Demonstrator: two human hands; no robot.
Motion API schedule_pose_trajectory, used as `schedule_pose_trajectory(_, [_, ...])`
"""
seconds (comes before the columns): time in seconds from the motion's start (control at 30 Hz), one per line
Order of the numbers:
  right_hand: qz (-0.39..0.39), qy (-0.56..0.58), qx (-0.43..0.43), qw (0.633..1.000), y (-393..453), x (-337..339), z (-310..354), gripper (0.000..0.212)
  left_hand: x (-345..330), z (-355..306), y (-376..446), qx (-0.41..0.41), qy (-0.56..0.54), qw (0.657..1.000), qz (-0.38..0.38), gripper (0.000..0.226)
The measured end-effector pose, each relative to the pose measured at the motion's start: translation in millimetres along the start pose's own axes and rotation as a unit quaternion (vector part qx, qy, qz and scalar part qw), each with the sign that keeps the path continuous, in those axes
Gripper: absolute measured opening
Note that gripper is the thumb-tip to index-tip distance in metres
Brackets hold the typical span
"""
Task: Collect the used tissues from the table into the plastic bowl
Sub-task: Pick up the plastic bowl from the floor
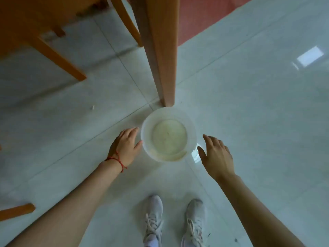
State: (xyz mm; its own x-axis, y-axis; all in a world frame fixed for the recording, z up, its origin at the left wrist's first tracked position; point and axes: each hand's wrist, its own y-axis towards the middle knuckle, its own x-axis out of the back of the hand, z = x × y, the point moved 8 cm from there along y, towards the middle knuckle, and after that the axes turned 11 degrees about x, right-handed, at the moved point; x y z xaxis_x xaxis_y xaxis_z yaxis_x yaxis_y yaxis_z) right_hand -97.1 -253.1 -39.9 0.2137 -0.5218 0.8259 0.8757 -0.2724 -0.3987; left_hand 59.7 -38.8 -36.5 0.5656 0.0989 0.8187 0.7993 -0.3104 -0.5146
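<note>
A round translucent white plastic bowl (168,134) stands on the tiled floor, right in front of a wooden table leg (161,56). Nothing lies in it; its bottom looks yellowish. My left hand (124,147), with a red string at the wrist, is open at the bowl's left side, thumb touching or almost touching the rim. My right hand (216,155) is open at the bowl's right side, a small gap away from it. No tissues and no table top are in view.
Pale glossy floor tiles (249,113) spread all around. Chair legs (58,57) stand at the upper left, another wooden piece (17,211) at the lower left. A small white scrap (92,107) lies on the floor. My two white shoes (175,221) are below the bowl.
</note>
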Motion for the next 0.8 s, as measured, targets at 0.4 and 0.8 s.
schedule_pose_trajectory(0.4, [-0.009,0.054,-0.083,0.995,38.6,-76.2,-39.3,0.054,-73.5,29.2,54.9,0.082,-0.017,0.996,0.03,0.051])
schedule_pose_trajectory(0.8, [-0.078,0.181,-0.094,0.976,57.3,-97.5,-48.3,0.042,-94.7,42.4,82.8,0.156,-0.155,0.976,-0.006,0.047])
